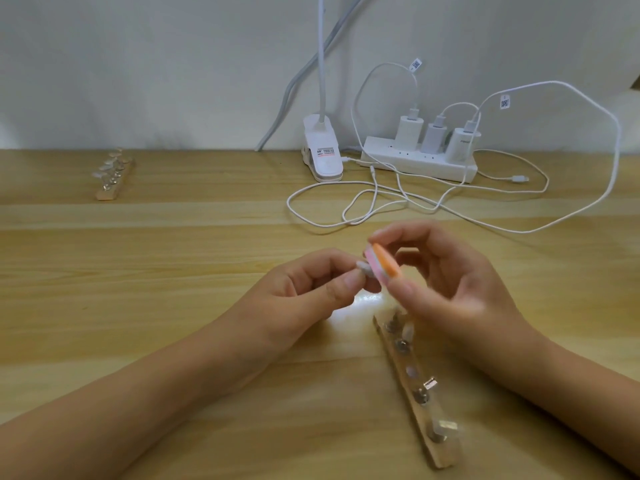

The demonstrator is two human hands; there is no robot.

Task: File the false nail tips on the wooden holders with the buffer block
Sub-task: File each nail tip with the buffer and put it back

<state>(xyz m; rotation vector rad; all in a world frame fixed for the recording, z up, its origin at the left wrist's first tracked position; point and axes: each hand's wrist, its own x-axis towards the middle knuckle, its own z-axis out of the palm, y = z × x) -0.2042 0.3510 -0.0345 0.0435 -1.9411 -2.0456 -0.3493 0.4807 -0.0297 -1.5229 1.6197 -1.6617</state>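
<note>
Over the middle of the table (173, 306) the left hand (308, 285) pinches a nail tip (364, 269) and the right hand (450, 285) pinches the buffer block (385, 263) against it, so rub gently and hold the tip steady.

Bare left forearm (156, 393) and right forearm (571, 382) angle in from the lower corners and converge on the grip point. The left hand (311, 289) is palm-inward, thumb and forefinger pinching a nail tip (364, 268), other fingers curled under. The right hand (450, 282), motion-blurred, sits just beside that pinch, thumb below and fingertips above gripping the buffer block (385, 263), which touches the tip.
</note>
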